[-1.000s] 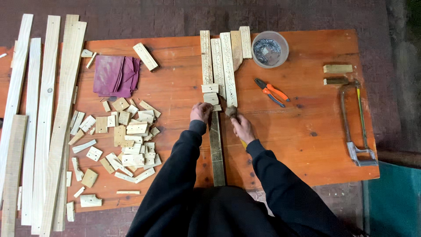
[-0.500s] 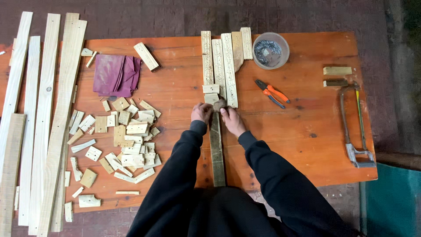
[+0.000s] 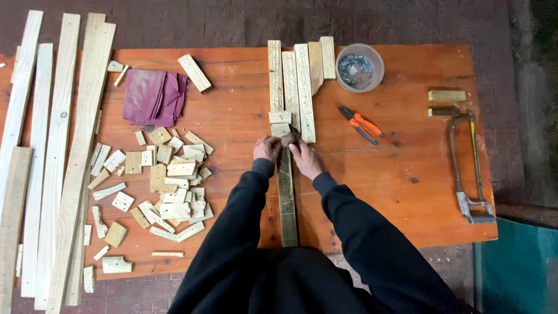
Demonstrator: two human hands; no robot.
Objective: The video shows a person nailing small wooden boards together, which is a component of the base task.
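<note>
At bench (image 3: pixel 407 192) centre, both hands close on a dark slat (image 3: pixel 286 197): left hand (image 3: pixel 267 148) steadying, right hand (image 3: pixel 303 157) gripping a small dark tool (image 3: pixel 288 138), needing careful alignment next

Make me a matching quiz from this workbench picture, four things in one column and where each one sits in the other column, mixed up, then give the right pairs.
Things:
1. pliers
2. cloth
3. saw
4. bowl

Places:
A. far right side of the table
B. top edge, just right of the upright planks
C. upper left, above the wood offcuts
D. between the planks and the saw

Pairs: 1-D, 2-C, 3-A, 4-B
</note>
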